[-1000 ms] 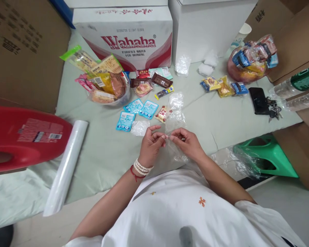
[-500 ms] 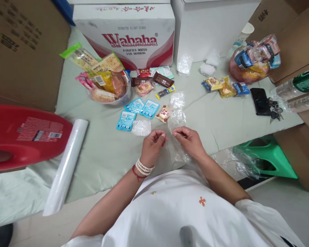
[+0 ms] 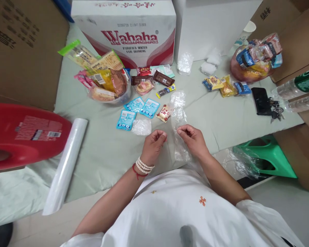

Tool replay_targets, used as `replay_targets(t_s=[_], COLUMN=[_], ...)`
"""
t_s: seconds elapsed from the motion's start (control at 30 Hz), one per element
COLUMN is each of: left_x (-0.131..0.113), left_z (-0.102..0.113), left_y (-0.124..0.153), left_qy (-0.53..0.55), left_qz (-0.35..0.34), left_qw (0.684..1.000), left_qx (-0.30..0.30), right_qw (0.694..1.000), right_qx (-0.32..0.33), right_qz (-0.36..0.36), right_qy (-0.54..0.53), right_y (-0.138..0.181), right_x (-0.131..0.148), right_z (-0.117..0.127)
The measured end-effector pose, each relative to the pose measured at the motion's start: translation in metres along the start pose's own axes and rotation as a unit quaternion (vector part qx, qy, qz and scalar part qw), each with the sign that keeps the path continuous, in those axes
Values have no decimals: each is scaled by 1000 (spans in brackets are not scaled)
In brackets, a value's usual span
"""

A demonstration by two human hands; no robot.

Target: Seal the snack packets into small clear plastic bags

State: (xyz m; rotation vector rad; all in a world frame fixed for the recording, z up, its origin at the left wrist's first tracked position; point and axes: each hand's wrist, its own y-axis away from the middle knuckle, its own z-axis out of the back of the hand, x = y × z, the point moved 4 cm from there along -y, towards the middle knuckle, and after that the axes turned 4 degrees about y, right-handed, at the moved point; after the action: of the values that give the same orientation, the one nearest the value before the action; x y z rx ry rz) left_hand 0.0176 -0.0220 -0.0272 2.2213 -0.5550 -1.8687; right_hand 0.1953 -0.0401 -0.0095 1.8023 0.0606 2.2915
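My right hand is closed, with thumb and forefinger pinching the left edge of a long, crinkled clear plastic bag. The bag lies on the cloth and runs under that hand. To the left, my left hand is closed in a pinch, apart from the bag; whatever its fingertips hold is too small to make out. Beyond it are a folded clear plastic piece, several blue packets and a small cream-and-red snack packet. Chocolate-brown wrapped bars lie farther back.
A bowl of snacks stands at the back left, another snack bowl at the back right. Behind is a Wahaha carton. A plastic film roll lies left, a phone with keys right. A green stool stands below.
My right hand has moved slightly right, away from my left hand, and the pinched bag edge has shifted with it. My left hand has barely moved.
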Motion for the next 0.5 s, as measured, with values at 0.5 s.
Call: replay_targets(t_s=[0.5], left_x=[-12], left_z=[-18], left_y=[-24], left_qy=[45], left_qz=[11], left_qw=[999], left_qx=[-21], right_qw=[999], right_qx=[35], right_qz=[36], right_qy=[20], right_y=[7], right_x=[1], right_z=[-6])
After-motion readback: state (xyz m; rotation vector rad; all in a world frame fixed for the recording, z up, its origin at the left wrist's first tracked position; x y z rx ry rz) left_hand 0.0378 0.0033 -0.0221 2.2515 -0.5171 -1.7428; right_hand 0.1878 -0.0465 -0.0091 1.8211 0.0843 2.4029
